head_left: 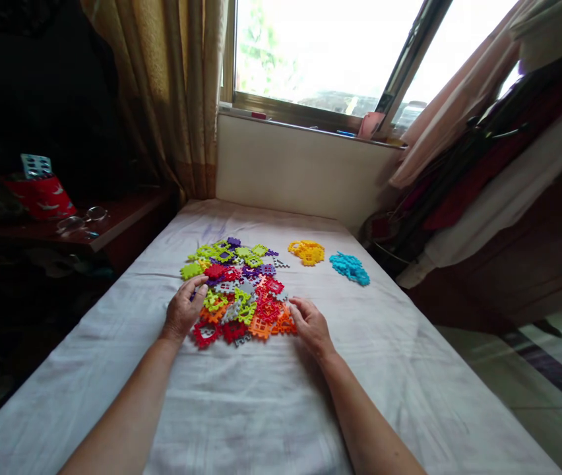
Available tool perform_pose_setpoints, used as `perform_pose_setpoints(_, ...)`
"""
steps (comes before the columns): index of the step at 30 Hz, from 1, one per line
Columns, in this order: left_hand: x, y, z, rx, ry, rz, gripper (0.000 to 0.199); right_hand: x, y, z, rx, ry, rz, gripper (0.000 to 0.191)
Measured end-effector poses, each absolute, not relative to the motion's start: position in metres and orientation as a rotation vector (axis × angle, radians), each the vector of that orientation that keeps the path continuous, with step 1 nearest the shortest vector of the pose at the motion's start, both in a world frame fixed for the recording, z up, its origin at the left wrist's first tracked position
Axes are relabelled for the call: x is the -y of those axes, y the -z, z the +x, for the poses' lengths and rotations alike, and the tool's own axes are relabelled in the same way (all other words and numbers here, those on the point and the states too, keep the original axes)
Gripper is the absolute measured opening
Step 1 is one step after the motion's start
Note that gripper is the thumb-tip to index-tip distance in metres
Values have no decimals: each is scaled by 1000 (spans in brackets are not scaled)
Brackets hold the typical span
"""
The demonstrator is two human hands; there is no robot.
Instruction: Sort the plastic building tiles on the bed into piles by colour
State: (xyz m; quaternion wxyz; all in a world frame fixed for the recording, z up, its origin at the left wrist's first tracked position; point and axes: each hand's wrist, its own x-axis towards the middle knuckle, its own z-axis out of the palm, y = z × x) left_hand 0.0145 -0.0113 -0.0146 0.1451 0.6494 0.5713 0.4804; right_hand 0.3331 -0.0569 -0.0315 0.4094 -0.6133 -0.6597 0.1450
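A mixed pile of flat plastic interlocking tiles (246, 313) with toothed edges lies on the sheet, in red, orange, lime green, purple and grey. My left hand (185, 309) is at the pile's left edge, fingers loosely curved beside a red tile (216, 271), and seems to hold nothing. At the right edge, my right hand (312, 328) has its fingertips beside orange and grey tiles, thumb slightly apart, with no tile visible in it. Beyond it are a small heap of yellow tiles (307, 252) and a heap of blue tiles (350, 268).
The tiles lie on a bed-like surface with a pale sheet (221, 409). On the left, a dark wooden table (127, 214) bears eyeglasses (82, 221) and a red container (46, 198). Curtains (172, 86) and a window stand behind; clothes (483, 178) hang at right.
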Motion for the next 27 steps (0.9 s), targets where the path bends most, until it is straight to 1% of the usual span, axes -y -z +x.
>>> perform_pose_setpoints(5, 17, 21, 5, -1724, -1553, 1746, 39, 84, 38, 329, 1761, -222, -1552, 30)
perform_pose_setpoints(9, 26, 29, 5, -1777, -1576, 1782, 33, 95, 31, 323, 1879, -127, -1590, 40)
perform_pose_setpoints(11, 32, 32, 8, -1769, -1560, 1829, 32, 98, 28, 321, 1914, -99, -1606, 42)
perform_pose_setpoints(16, 45, 33, 13, -1751, -1533, 1908, 32, 100, 23, 319, 1915, -93, -1645, 28)
perform_pose_setpoints(19, 53, 31, 13, -1776, -1528, 1997, 30, 99, 22, 322, 1870, -79, -1669, 26)
perform_pose_setpoints(23, 70, 27, 20, -1801, -1446, 2296, 32, 98, 20, 335, 1612, 6, -1917, 29)
perform_pose_setpoints(25, 80, 24, 28, -1718, -1344, 2487, 34, 96, 20, 343, 1495, 43, -2061, 32)
perform_pose_setpoints(27, 89, 22, 36, -1555, -1175, 2702, 35, 95, 22, 347, 1450, 76, -2116, 33)
